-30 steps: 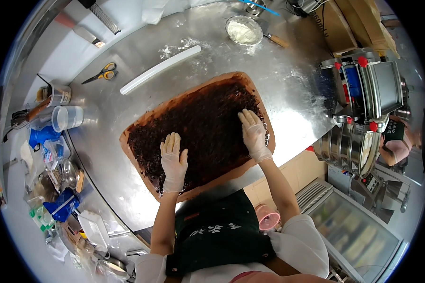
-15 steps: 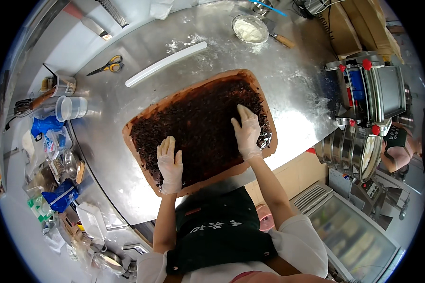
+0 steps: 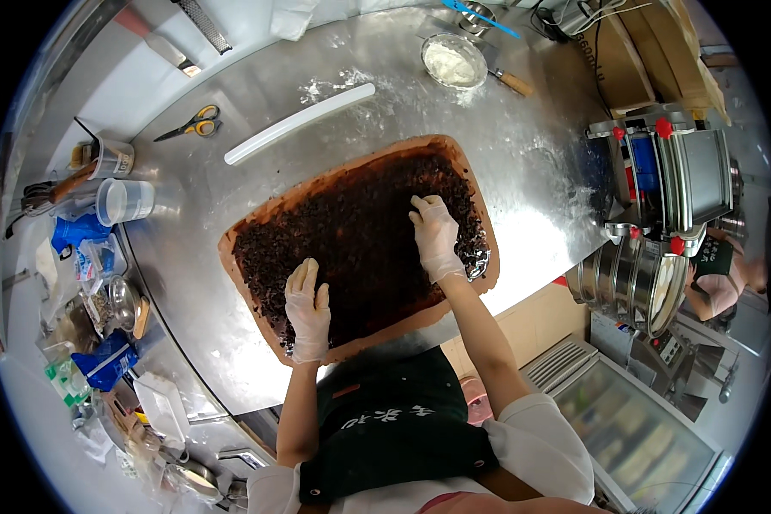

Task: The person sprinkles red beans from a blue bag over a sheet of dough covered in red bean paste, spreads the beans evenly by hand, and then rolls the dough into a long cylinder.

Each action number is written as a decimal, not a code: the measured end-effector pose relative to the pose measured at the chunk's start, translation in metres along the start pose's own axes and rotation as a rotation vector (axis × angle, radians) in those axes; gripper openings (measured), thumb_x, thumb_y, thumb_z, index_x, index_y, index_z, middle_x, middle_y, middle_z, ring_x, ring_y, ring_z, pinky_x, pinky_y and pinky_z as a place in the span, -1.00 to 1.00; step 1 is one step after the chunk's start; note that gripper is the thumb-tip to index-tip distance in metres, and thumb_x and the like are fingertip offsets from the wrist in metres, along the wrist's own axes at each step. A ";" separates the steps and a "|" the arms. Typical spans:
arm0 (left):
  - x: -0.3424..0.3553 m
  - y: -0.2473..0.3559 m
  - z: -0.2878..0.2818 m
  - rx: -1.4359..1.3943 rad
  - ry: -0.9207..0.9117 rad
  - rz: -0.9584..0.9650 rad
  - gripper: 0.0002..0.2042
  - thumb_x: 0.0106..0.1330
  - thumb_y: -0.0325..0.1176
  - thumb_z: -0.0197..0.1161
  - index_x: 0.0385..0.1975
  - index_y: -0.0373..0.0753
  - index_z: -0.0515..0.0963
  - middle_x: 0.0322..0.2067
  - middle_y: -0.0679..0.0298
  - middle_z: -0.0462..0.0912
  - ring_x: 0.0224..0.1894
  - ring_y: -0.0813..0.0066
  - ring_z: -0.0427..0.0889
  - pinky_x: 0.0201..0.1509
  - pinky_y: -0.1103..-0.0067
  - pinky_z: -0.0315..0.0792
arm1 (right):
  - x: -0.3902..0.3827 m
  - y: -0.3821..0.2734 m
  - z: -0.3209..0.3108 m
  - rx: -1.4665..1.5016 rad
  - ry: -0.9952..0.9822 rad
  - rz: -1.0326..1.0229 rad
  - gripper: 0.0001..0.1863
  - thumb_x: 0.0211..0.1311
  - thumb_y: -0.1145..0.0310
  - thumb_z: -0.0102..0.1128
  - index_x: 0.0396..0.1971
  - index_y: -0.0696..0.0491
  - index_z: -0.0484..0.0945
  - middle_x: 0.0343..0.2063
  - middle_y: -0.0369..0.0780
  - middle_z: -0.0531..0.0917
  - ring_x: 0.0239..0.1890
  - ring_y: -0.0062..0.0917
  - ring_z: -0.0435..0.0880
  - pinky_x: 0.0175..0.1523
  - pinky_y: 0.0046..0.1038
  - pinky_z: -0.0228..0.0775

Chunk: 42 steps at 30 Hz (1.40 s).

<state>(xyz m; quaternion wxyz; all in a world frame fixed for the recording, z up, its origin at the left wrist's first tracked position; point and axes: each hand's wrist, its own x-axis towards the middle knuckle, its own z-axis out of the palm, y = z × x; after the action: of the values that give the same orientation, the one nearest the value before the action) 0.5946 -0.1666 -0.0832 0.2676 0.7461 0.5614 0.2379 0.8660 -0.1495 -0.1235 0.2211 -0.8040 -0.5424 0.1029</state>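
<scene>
A rolled-out sheet of brown dough lies on the metal table, spread with a dark, glossy chocolate-like filling. Dark crumbly bits are scattered over it, thickest towards the left and right sides. Both hands wear thin translucent gloves. My left hand rests over the filling near the front left, its fingers stretched out and the thumb apart. Over the right part of the sheet is my right hand, its fingers loosely bent and the thumb apart, with nothing visible held. The surface under its palm is hidden.
Beyond the dough lie a long white rod and scissors. A bowl of white powder stands at the back beside a wooden handle. A dough-sheeting machine is at the right; plastic tubs stand left.
My right hand has shifted slightly left on the filling, and its fingers are more bent. My left hand stays at nearly the same place. The view has tilted a little.
</scene>
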 end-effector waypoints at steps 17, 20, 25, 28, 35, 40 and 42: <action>-0.002 -0.012 -0.006 -0.058 0.093 -0.059 -0.58 0.25 -0.55 0.25 0.15 -0.24 0.52 0.12 0.08 0.54 0.16 0.08 0.52 0.26 0.35 0.42 | 0.082 0.052 -0.017 0.175 0.198 -0.040 -0.66 0.11 0.59 0.19 -0.09 0.03 0.68 -0.12 -0.12 0.68 -0.07 -0.24 0.64 0.00 -0.31 0.54; -0.003 -0.013 -0.008 -0.069 0.101 -0.118 -0.57 0.25 -0.57 0.24 0.16 -0.23 0.52 0.12 0.08 0.55 0.17 0.09 0.52 0.26 0.36 0.42 | 0.063 0.049 -0.016 -0.030 0.176 -0.258 -0.62 0.07 0.64 0.15 -0.10 0.00 0.68 -0.11 -0.14 0.68 -0.03 -0.26 0.63 0.01 -0.32 0.55; 0.000 -0.014 -0.011 -0.070 0.109 -0.081 -0.57 0.24 -0.57 0.25 0.15 -0.23 0.52 0.12 0.09 0.55 0.16 0.11 0.52 0.27 0.37 0.42 | 0.050 0.045 -0.027 -0.098 0.184 -0.260 -0.59 0.04 0.72 0.06 -0.10 0.13 0.66 -0.04 -0.17 0.66 0.04 -0.24 0.60 0.12 -0.33 0.50; 0.001 -0.012 -0.013 -0.041 0.091 -0.092 -0.58 0.26 -0.57 0.24 0.15 -0.23 0.52 0.12 0.09 0.55 0.16 0.11 0.52 0.26 0.37 0.42 | 0.052 0.036 -0.032 -0.151 0.117 -0.353 -0.50 0.02 0.70 0.08 0.03 0.10 0.60 0.09 -0.16 0.60 0.17 -0.22 0.53 0.27 -0.28 0.38; -0.001 -0.012 -0.011 -0.053 0.115 -0.047 -0.58 0.26 -0.58 0.24 0.15 -0.22 0.52 0.11 0.10 0.55 0.15 0.12 0.53 0.25 0.38 0.43 | 0.054 0.028 0.005 -0.408 -0.067 -0.471 -0.42 0.07 0.52 0.11 0.19 0.02 0.49 0.25 -0.26 0.49 0.34 -0.32 0.36 0.47 -0.15 0.03; -0.009 -0.022 -0.020 -0.037 0.137 -0.078 -0.57 0.25 -0.60 0.24 0.15 -0.22 0.52 0.11 0.10 0.55 0.14 0.13 0.54 0.24 0.40 0.44 | 0.051 0.053 -0.001 -0.439 -0.005 -0.216 -0.42 0.10 0.53 0.08 0.22 -0.02 0.48 0.25 -0.27 0.49 0.35 -0.34 0.35 0.50 -0.15 -0.03; -0.009 -0.024 -0.020 -0.044 0.140 -0.113 -0.57 0.25 -0.60 0.24 0.15 -0.22 0.52 0.11 0.10 0.55 0.14 0.13 0.54 0.24 0.40 0.44 | 0.051 0.063 -0.007 -0.449 -0.022 -0.212 -0.40 0.11 0.54 0.08 0.24 -0.03 0.46 0.27 -0.27 0.48 0.36 -0.34 0.34 0.50 -0.15 -0.05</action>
<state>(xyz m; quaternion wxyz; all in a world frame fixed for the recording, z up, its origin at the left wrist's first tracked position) 0.5615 -0.1674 -0.0848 0.2570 0.6887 0.6146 0.2863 0.9410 -0.1246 -0.1432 0.0405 -0.7705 -0.6352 -0.0350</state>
